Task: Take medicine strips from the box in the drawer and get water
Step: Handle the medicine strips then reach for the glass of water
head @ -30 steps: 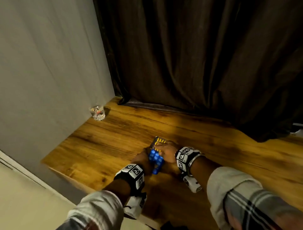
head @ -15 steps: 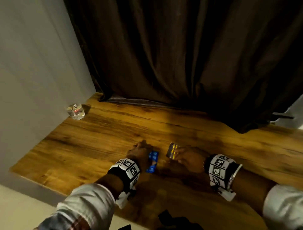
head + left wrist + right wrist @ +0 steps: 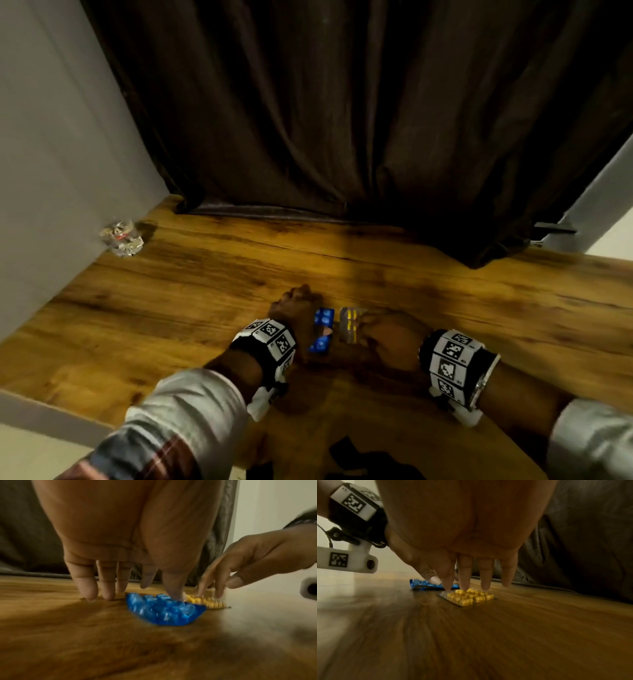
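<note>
Two medicine strips lie flat, side by side, on the wooden tabletop (image 3: 445,308). The blue blister strip (image 3: 322,329) is on the left, and my left hand (image 3: 296,308) presses its thumb (image 3: 173,592) onto it with the other fingers straight down on the wood. To its right is the yellow pill strip (image 3: 349,323), under the straight fingertips (image 3: 464,582) of my right hand (image 3: 383,335). From the wrists I see the blue strip (image 3: 163,609) and the yellow strip (image 3: 469,597) close up. Neither hand grips anything. A small glass (image 3: 121,238) stands far left by the wall.
A dark curtain (image 3: 342,120) hangs down to the back edge of the table. A grey wall (image 3: 51,137) closes off the left side. The table's front-left edge (image 3: 51,401) runs near my left sleeve. A dark object (image 3: 359,462) lies at the bottom edge.
A second ago both hands held the two strips together in one spot. The strips have since been drawn apart and laid side by side, one under each hand. My head turned left.
</note>
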